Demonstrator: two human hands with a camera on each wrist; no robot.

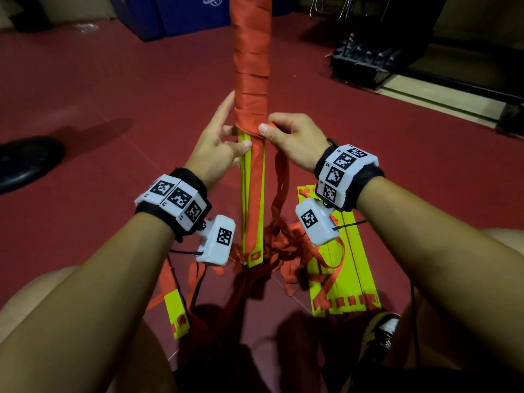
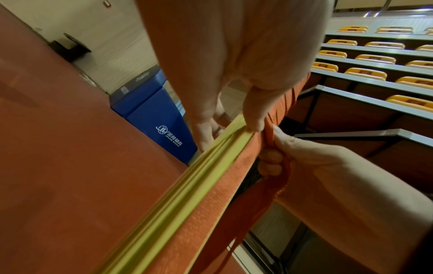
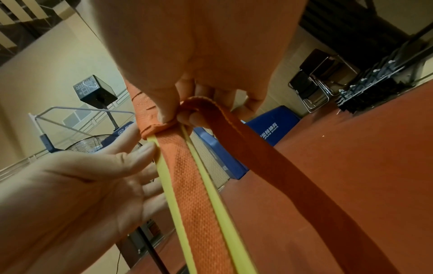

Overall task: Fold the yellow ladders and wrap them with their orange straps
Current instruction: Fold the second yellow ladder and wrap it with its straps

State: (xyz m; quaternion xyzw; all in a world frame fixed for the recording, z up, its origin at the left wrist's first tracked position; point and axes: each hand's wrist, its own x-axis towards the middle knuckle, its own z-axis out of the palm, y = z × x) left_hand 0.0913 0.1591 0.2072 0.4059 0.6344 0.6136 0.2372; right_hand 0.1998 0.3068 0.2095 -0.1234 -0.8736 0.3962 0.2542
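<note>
A bundle of folded yellow ladder slats point(image 1: 245, 194) stands upright on the red floor, its upper part wound tight in orange strap point(image 1: 251, 66). My left hand point(image 1: 229, 131) steadies it at the lowest turn: thumb on the yellow edge, straight fingers behind. My right hand point(image 1: 268, 124) pinches the orange strap at that same turn, and the loose strap point(image 1: 280, 194) hangs from it to the floor. In the right wrist view the strap point(image 3: 269, 157) runs out from under the thumb beside the bundle point(image 3: 187, 166). The left wrist view shows the slat edges point(image 2: 187, 185).
A second yellow ladder point(image 1: 346, 273) lies flat at the right with tangled orange straps over it. One loose slat point(image 1: 177, 310) lies at the lower left. Someone's black shoe point(image 1: 25, 163) is at the left, blue padding point(image 1: 184, 15) behind, a black rack point(image 1: 365, 63) at the far right.
</note>
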